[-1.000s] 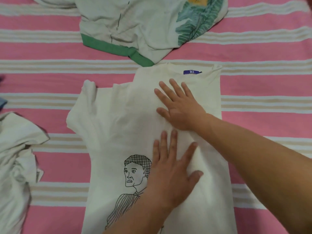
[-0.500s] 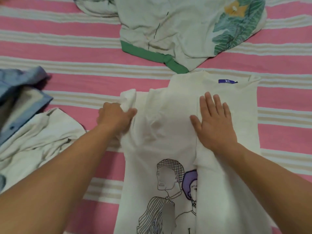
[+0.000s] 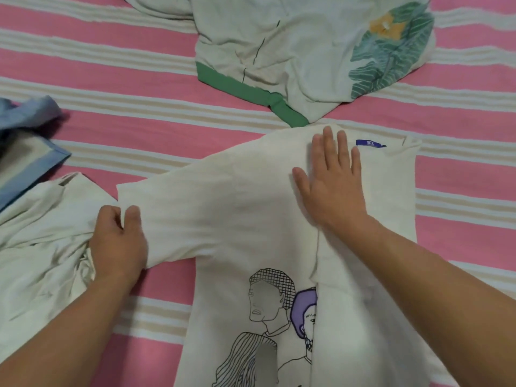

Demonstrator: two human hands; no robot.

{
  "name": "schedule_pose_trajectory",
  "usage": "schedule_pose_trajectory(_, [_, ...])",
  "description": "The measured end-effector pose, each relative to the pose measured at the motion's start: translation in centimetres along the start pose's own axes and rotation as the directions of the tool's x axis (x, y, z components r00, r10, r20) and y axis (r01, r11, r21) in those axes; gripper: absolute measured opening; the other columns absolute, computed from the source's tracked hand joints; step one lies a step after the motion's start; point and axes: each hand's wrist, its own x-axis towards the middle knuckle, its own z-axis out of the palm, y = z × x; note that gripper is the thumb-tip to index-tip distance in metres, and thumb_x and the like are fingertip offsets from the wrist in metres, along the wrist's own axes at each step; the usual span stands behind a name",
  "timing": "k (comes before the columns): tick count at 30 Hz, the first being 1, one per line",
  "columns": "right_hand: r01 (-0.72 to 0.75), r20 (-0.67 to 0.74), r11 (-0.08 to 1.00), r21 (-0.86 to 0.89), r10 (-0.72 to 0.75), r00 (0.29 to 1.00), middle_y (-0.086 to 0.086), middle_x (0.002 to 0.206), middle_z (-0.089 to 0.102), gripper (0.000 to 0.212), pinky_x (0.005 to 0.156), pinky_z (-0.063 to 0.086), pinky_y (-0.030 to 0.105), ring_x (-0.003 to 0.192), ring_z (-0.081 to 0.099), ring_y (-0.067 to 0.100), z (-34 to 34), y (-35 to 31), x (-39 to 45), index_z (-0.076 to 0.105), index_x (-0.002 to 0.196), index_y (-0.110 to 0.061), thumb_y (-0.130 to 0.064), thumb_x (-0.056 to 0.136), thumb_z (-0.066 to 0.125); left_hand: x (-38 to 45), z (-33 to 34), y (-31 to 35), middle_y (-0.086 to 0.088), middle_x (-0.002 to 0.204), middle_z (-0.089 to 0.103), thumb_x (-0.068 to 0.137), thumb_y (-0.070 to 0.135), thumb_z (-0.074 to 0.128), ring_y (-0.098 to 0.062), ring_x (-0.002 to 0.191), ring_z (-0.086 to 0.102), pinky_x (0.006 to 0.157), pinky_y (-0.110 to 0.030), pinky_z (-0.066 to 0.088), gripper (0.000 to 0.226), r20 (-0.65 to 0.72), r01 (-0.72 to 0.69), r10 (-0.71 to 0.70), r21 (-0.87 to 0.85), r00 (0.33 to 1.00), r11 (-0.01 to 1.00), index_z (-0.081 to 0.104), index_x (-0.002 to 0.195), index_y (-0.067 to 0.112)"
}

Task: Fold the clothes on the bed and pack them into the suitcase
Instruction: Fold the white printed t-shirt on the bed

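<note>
While the right hand [image 3: 333,188] lies flat with fingers spread on the cream shirt [image 3: 237,208], just below its collar on the bed [image 3: 139,79], the left hand [image 3: 118,241] pinches the outstretched sleeve [image 3: 156,208], so the fold seems half done and next calls for carrying that sleeve inward toward the flat fingers

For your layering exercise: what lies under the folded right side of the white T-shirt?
The folded flap covers part of the T-shirt print: a purple-haired figure shows only partly. The right hand presses flat on top. The rest underneath is hidden.
</note>
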Motion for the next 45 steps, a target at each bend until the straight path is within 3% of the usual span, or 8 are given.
schedule_pose_trajectory(7, [-0.045, 0.077, 0.997, 0.069, 0.04, 0.996, 0.006, 0.169, -0.005, 0.078, 0.126, -0.004, 0.046, 0.155, -0.01, 0.024, -0.2, -1.1, 1.5, 0.004, 0.161, -0.009, -0.059, 0.101, 0.013, 1.1, 0.2, -1.0, -0.009, 0.079, 0.048, 0.104, 0.039, 0.049, -0.033, 0.077, 0.048, 0.073, -0.038, 0.032, 0.034, 0.014, -0.088, 0.088, 0.038, 0.996, 0.995, 0.045, 0.094, 0.007])
schedule_pose_trajectory(12, [-0.059, -0.012, 0.665, 0.745, 0.101, 0.995, -0.012, 0.164, 0.005, 0.067, 0.125, -0.001, 0.025, 0.155, -0.001, 0.01, -1.6, -5.6, -5.2, 0.012, 0.16, -0.01, -0.044, 0.104, 0.027, 1.3, 0.3, -1.1, -0.013, 0.087, 0.053, 0.102, 0.042, 0.049, -0.031, 0.082, 0.048, 0.075, -0.038, 0.032, 0.034, 0.025, -0.074, 0.072, 0.057, 0.997, 0.996, 0.049, 0.1, 0.007])
schedule_pose_trajectory(24, [-0.263, 0.235, 0.446, 0.856, 0.118, 0.965, -0.017, 0.166, 0.011, 0.07, 0.126, 0.008, 0.03, 0.152, 0.007, -0.003, -1.2, -8.0, -20.4, 0.014, 0.154, -0.036, -0.07, 0.096, 0.031, 0.4, -2.3, 0.3, -0.001, 0.103, 0.071, 0.073, 0.061, 0.067, -0.024, 0.092, 0.067, 0.089, -0.04, 0.055, 0.062, 0.301, 0.205, -0.177, -0.063, 0.937, 0.977, 0.065, 0.114, 0.014])
schedule_pose_trajectory(28, [-0.378, 0.362, 0.424, 0.823, 0.121, 0.924, -0.023, 0.164, 0.009, 0.065, 0.126, 0.009, 0.03, 0.15, 0.005, -0.007, -2.2, -9.1, -24.3, 0.017, 0.156, -0.032, -0.041, 0.101, 0.049, -0.1, -3.8, 2.0, -0.013, 0.116, 0.072, 0.086, 0.015, 0.075, -0.026, 0.093, 0.07, 0.09, -0.042, 0.057, 0.029, 0.434, 0.353, -0.22, -0.253, 0.873, 0.901, 0.067, 0.112, 0.007])
schedule_pose_trajectory(32, [-0.44, 0.426, 0.383, 0.812, 0.127, 0.896, -0.011, 0.159, 0.033, 0.063, 0.122, 0.027, 0.035, 0.144, 0.033, 0.004, -9.0, -9.5, -17.7, 0.035, 0.155, -0.023, -0.04, 0.099, 0.059, -3.7, -5.4, 8.0, -0.002, 0.108, 0.074, 0.09, 0.004, 0.07, -0.014, 0.086, 0.074, 0.079, -0.037, 0.063, 0.038, 0.478, 0.216, 0.019, -0.432, 0.878, 0.876, 0.063, 0.127, 0.013])
schedule_pose_trajectory(36, [-0.629, 0.63, 0.023, 0.777, -0.037, 0.776, 0.009, 0.105, 0.072, 0.06, 0.065, 0.058, 0.033, 0.079, 0.07, 0.015, -13.4, -11.0, -8.7, 0.048, 0.137, 0.004, -0.032, 0.094, 0.068, -11.9, -5.0, 14.9, -0.001, 0.082, 0.064, 0.093, -0.005, 0.062, -0.01, 0.066, 0.062, 0.06, -0.024, 0.051, 0.031, 0.713, 0.112, 0.325, -0.491, 0.621, 0.864, 0.061, 0.122, 0.006])
schedule_pose_trajectory(40, [-0.79, 0.762, 0.065, 0.61, 0.226, 0.607, 0.006, 0.094, 0.06, 0.002, 0.059, 0.048, 0.025, 0.06, 0.051, 0.017, -11.4, -9.4, -6.6, 0.054, 0.095, -0.008, -0.007, 0.097, 0.054, -18.0, -5.9, 8.2, 0.003, 0.114, 0.054, 0.096, 0.021, 0.066, -0.018, 0.106, 0.058, 0.088, -0.03, 0.046, 0.046, 0.552, 0.088, 0.04, -0.203, 0.833, 0.975, 0.052, 0.139, 0.025])
schedule_pose_trajectory(45, [-0.774, 0.774, -0.122, 0.622, 0.245, 0.584, -0.002, 0.085, 0.059, 0.016, 0.077, 0.047, 0.032, 0.075, 0.055, 0.02, -10.4, -10.7, -7.9, 0.061, 0.092, -0.016, -0.007, 0.094, 0.048, -29.9, -12.6, -9.1, 0.007, 0.109, 0.055, 0.087, 0.048, 0.069, -0.021, 0.104, 0.054, 0.087, -0.043, 0.049, 0.038, 0.35, 0.214, -0.34, 0.351, 0.873, 0.912, 0.053, 0.116, 0.03])
